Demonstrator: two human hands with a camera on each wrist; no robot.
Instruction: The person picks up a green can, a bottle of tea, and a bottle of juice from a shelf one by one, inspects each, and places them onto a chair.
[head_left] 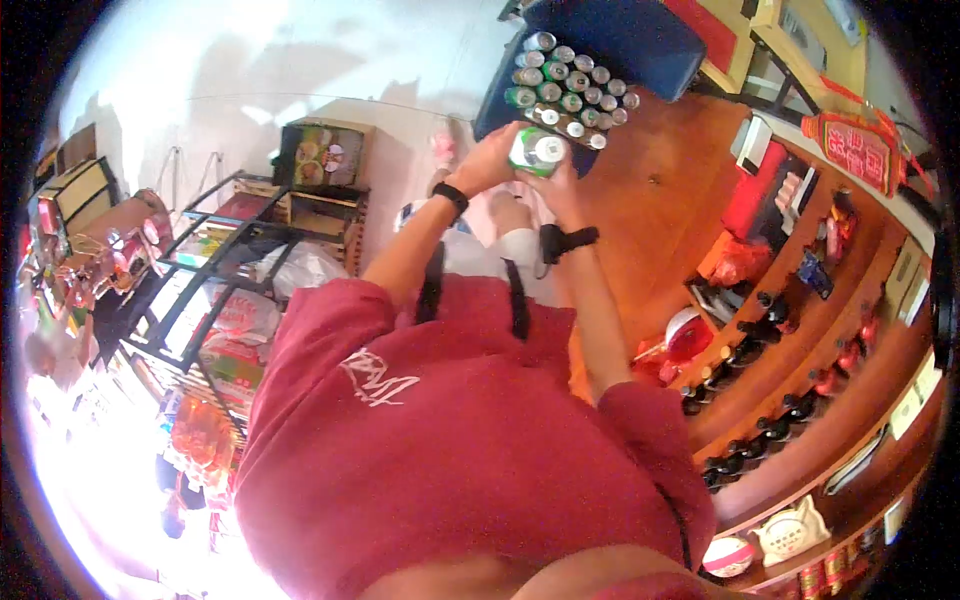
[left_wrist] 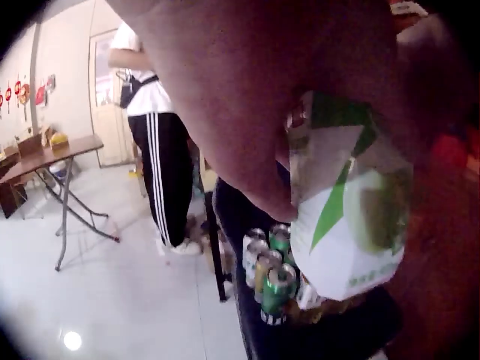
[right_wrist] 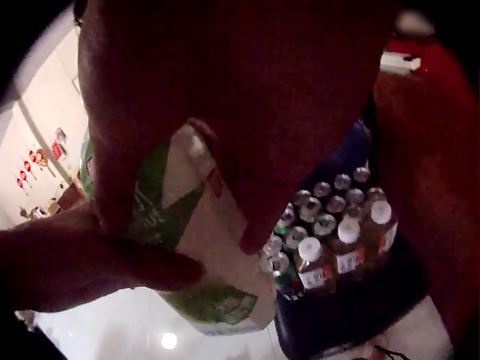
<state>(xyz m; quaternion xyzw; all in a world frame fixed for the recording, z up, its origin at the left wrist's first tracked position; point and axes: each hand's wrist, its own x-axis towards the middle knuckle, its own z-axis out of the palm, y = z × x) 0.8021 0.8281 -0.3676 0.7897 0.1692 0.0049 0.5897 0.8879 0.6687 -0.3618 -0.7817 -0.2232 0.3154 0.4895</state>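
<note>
Both hands hold a white-and-green drink container (head_left: 537, 152) in front of the body. My left hand (head_left: 487, 165) grips its left side, and my right hand (head_left: 556, 190) grips it from the right. Green bands and a pale round picture show on the container's side in the left wrist view. Just beyond it, rows of drink cans (head_left: 579, 82) stand upright on a dark blue seat (head_left: 650, 45). Along the near edge of these rows stand several white-capped bottles (right_wrist: 348, 231), seen clearly in the right wrist view.
Wooden shelves (head_left: 790, 360) with dark bottles curve along the right. A black metal rack (head_left: 200, 270) holding bags and boxes stands on the left. A person in striped black trousers (left_wrist: 161, 165) stands near a folding table (left_wrist: 52, 159) in the left wrist view.
</note>
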